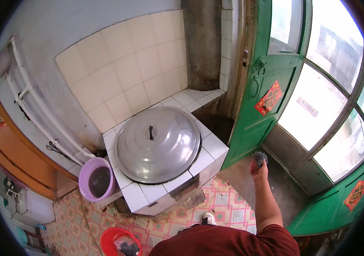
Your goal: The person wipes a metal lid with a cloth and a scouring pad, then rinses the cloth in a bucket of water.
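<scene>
My right hand [259, 171] reaches forward over the doorway floor, its fingers closed around a dark grey steel wool scourer [260, 157]. The left hand is out of view. Before me stands a white-tiled stove [201, 161]. On it rests a large domed metal wok lid [172, 137] with a small dark handle on top. A purple bucket [81, 179] of dark murky water stands at the stove's left side. Down by the lower edge is a red plastic basin [108, 243], holding a plastic bag and a dark grey wad, perhaps another scourer.
A green wooden door [244, 140] stands right of the stove, with another green door panel [316, 211] at the lower right. White pipes [41, 96] run down the left wall. An orange-brown cabinet [28, 153] is at far left. Patterned flooring [169, 230] surrounds the stove's front.
</scene>
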A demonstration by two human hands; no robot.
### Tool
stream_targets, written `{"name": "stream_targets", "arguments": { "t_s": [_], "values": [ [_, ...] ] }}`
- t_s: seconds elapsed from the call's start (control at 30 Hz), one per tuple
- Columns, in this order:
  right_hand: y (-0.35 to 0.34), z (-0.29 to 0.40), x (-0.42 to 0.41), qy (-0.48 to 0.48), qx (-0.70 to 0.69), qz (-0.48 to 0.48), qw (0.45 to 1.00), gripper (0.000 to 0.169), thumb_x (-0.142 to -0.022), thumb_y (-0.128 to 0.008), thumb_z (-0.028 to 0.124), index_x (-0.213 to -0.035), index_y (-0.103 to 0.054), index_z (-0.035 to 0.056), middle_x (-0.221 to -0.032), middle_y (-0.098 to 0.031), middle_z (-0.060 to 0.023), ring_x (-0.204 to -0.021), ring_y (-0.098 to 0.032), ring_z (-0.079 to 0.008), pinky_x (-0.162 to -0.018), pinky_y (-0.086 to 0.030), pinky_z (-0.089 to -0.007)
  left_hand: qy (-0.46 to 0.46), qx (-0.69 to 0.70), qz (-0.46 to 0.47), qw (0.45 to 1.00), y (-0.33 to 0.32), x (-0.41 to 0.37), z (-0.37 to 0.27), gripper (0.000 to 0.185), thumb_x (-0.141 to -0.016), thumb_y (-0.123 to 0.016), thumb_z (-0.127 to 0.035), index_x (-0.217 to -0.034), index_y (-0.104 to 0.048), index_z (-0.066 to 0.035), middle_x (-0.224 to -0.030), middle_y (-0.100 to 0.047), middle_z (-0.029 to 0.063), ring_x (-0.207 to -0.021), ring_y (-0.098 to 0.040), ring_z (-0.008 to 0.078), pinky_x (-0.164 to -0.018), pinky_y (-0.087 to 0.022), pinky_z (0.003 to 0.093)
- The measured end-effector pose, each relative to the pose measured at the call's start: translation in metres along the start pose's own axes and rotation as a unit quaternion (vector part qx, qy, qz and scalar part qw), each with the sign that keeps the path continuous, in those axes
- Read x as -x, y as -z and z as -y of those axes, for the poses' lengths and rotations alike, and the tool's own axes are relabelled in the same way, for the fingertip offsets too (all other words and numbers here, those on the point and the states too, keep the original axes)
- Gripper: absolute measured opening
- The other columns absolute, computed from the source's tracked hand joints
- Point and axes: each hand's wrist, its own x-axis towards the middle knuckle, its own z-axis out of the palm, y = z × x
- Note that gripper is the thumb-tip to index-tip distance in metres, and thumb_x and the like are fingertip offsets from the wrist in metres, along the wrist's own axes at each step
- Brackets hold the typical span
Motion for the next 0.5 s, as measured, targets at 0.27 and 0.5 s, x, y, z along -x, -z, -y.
{"name": "stream_targets", "arguments": {
  "t_s": [0.27,0.5],
  "values": [
    [0.063,0.015,-0.079,-0.03,0.03,-0.069,0.997,0.048,-0.083,-0.046,0.057,-0.08,-0.061,0.0114,-0.065,-0.061,-0.0035,-0.056,-0.057,-0.0208,-0.049,-0.045,-0.0332,-0.041,0.07,-0.072,0.994,-0.018,0.001,0.05,0.054,-0.09,-0.03,-0.053,-0.106,-0.055,-0.008,-0.097,-0.06,0.011,-0.083,-0.059,0.0377,-0.076,-0.048,0.0572],
    [0.108,-0.016,-0.095,-0.061,0.101,-0.112,0.987,0.041,-0.081,-0.051,0.054,-0.081,-0.058,0.0138,-0.061,-0.059,-0.0038,-0.053,-0.056,-0.0232,-0.048,-0.046,-0.0349,-0.102,0.136,-0.096,0.981,0.057,0.005,0.061,0.056,-0.091,-0.025,-0.054,-0.105,-0.055,-0.009,-0.103,-0.058,0.015,-0.087,-0.057,0.0439,-0.078,-0.044,0.0631]
  ]
}}
